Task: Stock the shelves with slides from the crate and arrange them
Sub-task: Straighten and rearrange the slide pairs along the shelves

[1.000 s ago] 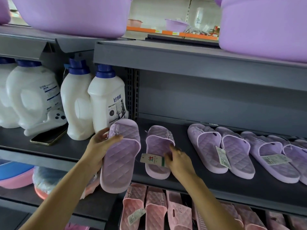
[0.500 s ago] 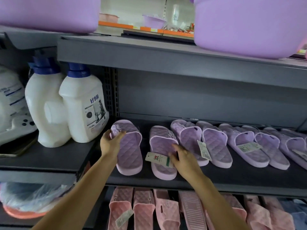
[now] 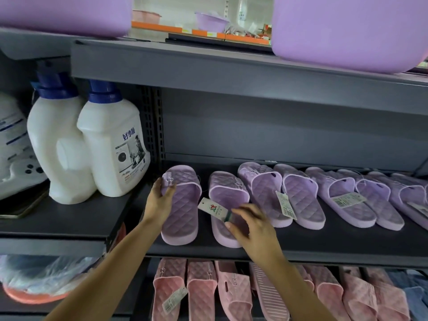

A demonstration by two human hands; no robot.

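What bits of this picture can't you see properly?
Head view:
- The crate: out of frame.
- Heel of the second lilac quilted rubber slide from the left: covered by the right hand.
- Print on its white paper tag: too small.
- Big purple plastic tub: cut off by the top edge.

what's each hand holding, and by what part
Left hand grips the leftmost quilted purple slide by its strap edge; right hand, blurred above the next slide, unclear.

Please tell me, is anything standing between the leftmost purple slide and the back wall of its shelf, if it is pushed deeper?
Nothing visible does. Behind the toe of the leftmost purple slide only bare shelf runs to the back wall. The left hand grips its strap from the side, outside that path.
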